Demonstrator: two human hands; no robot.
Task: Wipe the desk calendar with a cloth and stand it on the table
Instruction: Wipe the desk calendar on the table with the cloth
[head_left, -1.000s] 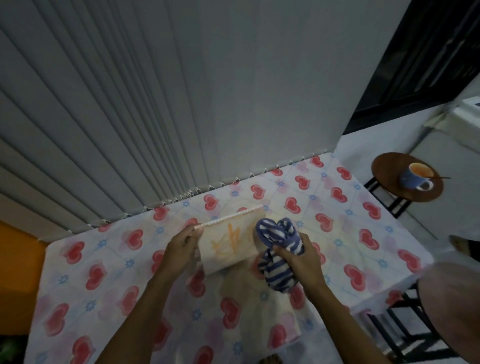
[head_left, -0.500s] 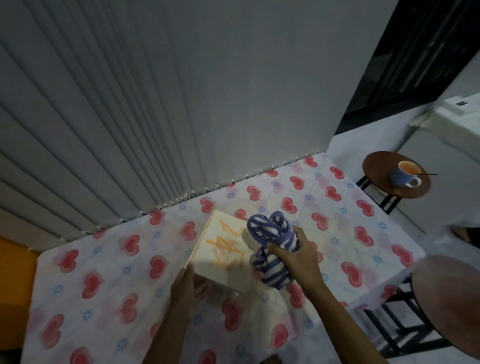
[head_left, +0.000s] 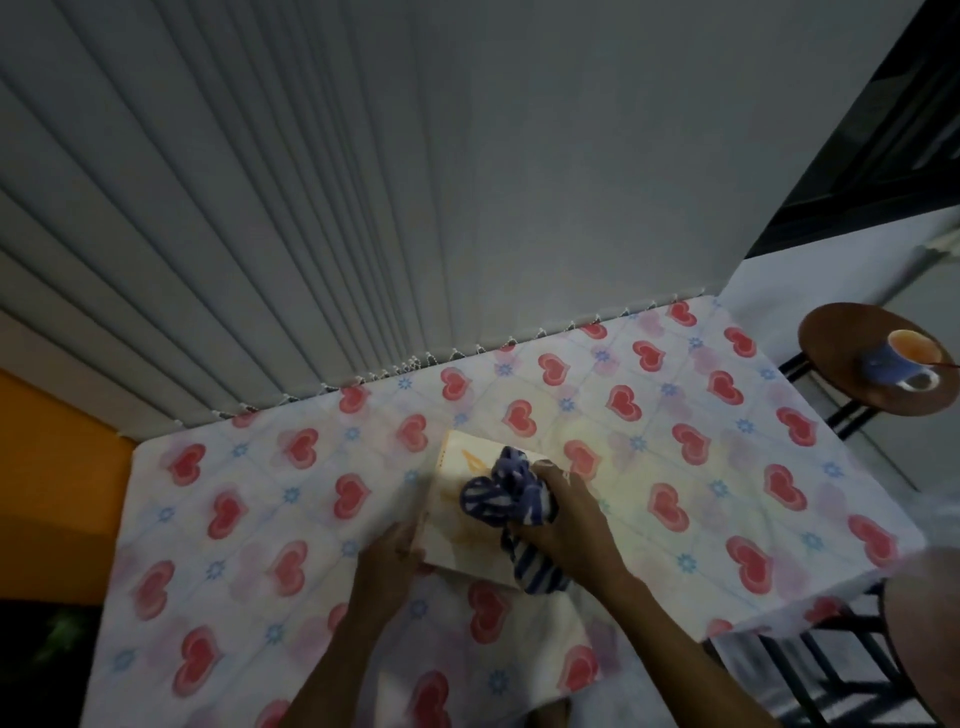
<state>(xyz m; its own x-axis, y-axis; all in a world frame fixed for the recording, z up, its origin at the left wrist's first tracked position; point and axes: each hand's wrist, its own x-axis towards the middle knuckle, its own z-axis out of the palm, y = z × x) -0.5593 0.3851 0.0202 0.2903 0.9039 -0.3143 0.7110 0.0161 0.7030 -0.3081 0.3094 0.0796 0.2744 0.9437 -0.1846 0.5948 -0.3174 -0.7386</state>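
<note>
Since a second ago calendar (head_left: 457, 514) dropped flat onto table (head_left: 727, 499); left hand (head_left: 387, 558) pinches its edge; right hand (head_left: 563, 525) fisted around cloth (head_left: 506, 493), mid-wipe; next: finish wiping, stand it upright.

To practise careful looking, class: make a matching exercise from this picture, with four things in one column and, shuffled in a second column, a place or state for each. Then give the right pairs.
Things:
1. desk calendar
2. striped cloth
3. mug
4. left hand

Places or states:
A. on the round stool beside the table
B. bunched in the right hand
C. gripping the calendar's near left edge
D. lying on the heart-patterned tablecloth, under the cloth

Pairs: 1-D, 2-B, 3-A, 4-C
</note>
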